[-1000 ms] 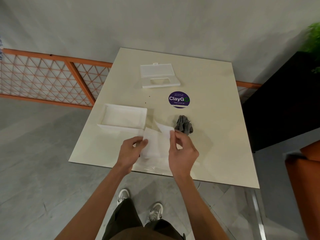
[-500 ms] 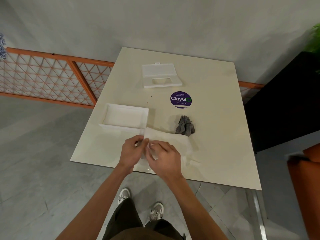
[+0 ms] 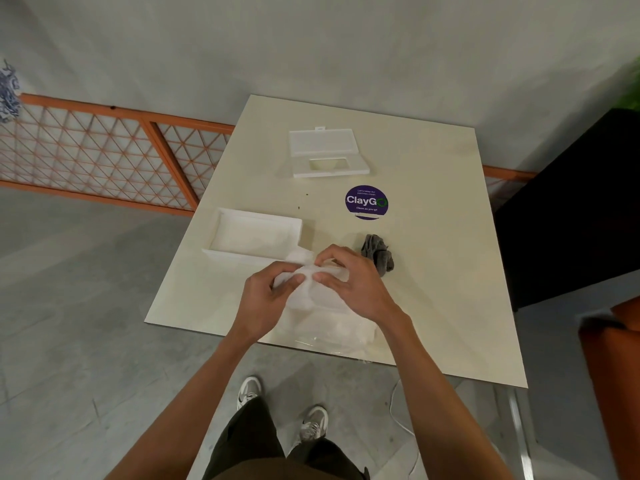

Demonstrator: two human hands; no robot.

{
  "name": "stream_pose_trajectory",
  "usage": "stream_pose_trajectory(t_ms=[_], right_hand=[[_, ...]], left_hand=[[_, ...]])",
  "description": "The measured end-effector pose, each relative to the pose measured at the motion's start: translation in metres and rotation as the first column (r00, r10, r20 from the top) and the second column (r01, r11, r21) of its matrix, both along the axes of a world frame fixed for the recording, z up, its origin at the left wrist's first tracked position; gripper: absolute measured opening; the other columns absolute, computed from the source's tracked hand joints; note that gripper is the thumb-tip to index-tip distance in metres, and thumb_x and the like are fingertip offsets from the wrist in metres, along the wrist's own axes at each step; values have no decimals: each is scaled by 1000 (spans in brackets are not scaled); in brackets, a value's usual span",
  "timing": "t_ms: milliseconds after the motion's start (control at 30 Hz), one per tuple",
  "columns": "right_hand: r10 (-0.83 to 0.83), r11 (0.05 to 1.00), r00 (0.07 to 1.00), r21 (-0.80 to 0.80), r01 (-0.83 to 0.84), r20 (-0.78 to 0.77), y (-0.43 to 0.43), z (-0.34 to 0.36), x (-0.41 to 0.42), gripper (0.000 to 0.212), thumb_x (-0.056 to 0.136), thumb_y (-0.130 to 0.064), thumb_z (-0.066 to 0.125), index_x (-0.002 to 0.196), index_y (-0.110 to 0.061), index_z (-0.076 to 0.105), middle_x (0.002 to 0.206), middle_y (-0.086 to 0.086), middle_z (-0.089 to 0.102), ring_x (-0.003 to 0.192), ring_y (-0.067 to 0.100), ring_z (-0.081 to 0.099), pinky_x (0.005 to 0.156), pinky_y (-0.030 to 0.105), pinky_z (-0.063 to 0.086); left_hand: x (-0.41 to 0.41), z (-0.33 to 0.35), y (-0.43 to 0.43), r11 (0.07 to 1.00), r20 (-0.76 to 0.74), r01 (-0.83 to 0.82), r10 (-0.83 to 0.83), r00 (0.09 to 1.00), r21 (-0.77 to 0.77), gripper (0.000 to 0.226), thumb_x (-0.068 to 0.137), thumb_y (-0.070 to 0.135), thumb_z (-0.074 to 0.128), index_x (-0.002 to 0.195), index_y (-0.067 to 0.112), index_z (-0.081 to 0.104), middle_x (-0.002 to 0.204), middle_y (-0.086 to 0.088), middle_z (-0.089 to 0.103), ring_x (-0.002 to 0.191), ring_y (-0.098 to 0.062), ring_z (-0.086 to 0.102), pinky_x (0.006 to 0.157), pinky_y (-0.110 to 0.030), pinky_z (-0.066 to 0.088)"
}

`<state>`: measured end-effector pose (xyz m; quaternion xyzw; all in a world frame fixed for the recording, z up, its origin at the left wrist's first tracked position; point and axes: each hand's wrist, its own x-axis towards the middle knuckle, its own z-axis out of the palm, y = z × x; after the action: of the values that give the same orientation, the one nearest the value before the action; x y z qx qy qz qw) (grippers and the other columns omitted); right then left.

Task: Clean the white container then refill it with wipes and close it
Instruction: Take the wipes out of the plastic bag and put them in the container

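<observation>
Grey flooring and an orange lattice fence [image 3: 104, 150] are seen beyond a cream table [image 3: 433, 271]. On it the white container [image 3: 259, 218] lies open and empty at the left, near the hands. Its lid [image 3: 327, 152] is set well apart at the far side, beyond a purple sticker [image 3: 366, 201]. A crumpled grey cloth [image 3: 378, 254] lies just beside the right hand [image 3: 353, 285].

A wad of white wipes [image 3: 322, 289] is pinched by the left hand [image 3: 266, 299] and the right hand, fingers curled on it from both sides, thumbs almost meeting. A clear wrapper [image 3: 332, 337] lies beneath at the table's near edge.

The cleaning step is judged complete, since the cloth is set aside; refilling is in hand. Next, the wipes would need to be carried left, laid flat in the container, and the lid fetched and pressed on.

Compared with a second ago, the hands have been brought together. The right hand, then lifting a loose wipe corner near the cloth, is now closed over the bundle, which has been gathered up.
</observation>
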<state>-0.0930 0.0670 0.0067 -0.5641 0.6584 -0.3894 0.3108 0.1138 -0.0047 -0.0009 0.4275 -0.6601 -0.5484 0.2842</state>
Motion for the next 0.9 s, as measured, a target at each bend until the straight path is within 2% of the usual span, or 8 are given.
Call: stream_pose_trajectory(t_ms=[100, 200, 267, 400, 533, 733, 833, 900], right_hand=[[-9, 997, 999, 77, 5, 48, -7, 2, 0, 14, 99, -31, 79, 104, -31, 66, 82, -14, 60, 79, 9, 56, 77, 30, 46], [-73, 997, 991, 44, 68, 111, -21, 9, 6, 13, 98, -26, 80, 103, -23, 69, 87, -17, 65, 85, 7, 60, 79, 18, 45], [-93, 995, 981, 39, 88, 173, -32, 13, 14, 11, 100, -27, 78, 105, -24, 70, 96, -15, 71, 92, 7, 65, 82, 19, 48], [-128, 991, 969, 72, 115, 209, -55, 13, 31, 12, 103, -35, 74, 102, -24, 69, 89, -13, 70, 80, 6, 63, 73, 26, 48], [-198, 978, 952, 113, 175, 233, -80, 14, 50, 26, 105, -39, 70, 83, -30, 60, 71, -17, 54, 66, 6, 46, 65, 25, 37], [-272, 962, 896, 130, 241, 350, -114, 21, 73, 20, 105, -38, 71, 86, -31, 67, 81, -13, 65, 75, 9, 56, 73, 29, 43], [-318, 947, 885, 157, 280, 341, -133, 23, 83, 19, 103, -40, 72, 95, -23, 72, 90, -3, 72, 80, 11, 61, 77, 31, 47], [-381, 925, 857, 164, 344, 347, -144, 21, 89, 17, 103, -37, 73, 93, -23, 73, 90, -3, 74, 80, 11, 64, 77, 31, 50]], left_hand=[[1, 10, -6, 997, -112, -39, 47, 993, 65, 17, 102, 26, 71, 117, 21, 78, 112, 3, 79, 105, -18, 74, 90, -42, 62], [6, 20, -19, 942, -314, -131, 230, 921, 308, 26, 111, 31, 54, 131, 24, 69, 117, -6, 74, 104, -23, 70, 86, -48, 60], [14, 24, -32, 883, -371, -130, 318, 872, 451, 30, 113, 33, 48, 134, 22, 66, 118, -9, 73, 104, -25, 70, 86, -47, 61], [30, 22, -62, 901, -293, -171, 301, 908, 399, 21, 110, 17, 57, 120, 14, 75, 120, -11, 74, 108, -30, 69, 81, -43, 62], [45, 29, -95, 948, -232, -97, 173, 957, 305, 22, 107, 18, 63, 126, 23, 75, 106, -17, 77, 98, -30, 73, 84, -48, 64], [64, 34, -139, 977, -101, 82, -63, 993, 196, 38, 109, -3, 51, 135, 19, 68, 114, -1, 80, 105, -23, 77, 89, -41, 65], [66, 38, -156, 964, -121, 139, -114, 986, 225, 41, 113, 1, 41, 135, 22, 69, 122, 1, 77, 115, -21, 73, 90, -41, 64], [67, 38, -167, 944, -207, 98, -32, 978, 315, 37, 115, 11, 40, 135, 22, 69, 125, -3, 76, 116, -22, 72, 92, -41, 63]])
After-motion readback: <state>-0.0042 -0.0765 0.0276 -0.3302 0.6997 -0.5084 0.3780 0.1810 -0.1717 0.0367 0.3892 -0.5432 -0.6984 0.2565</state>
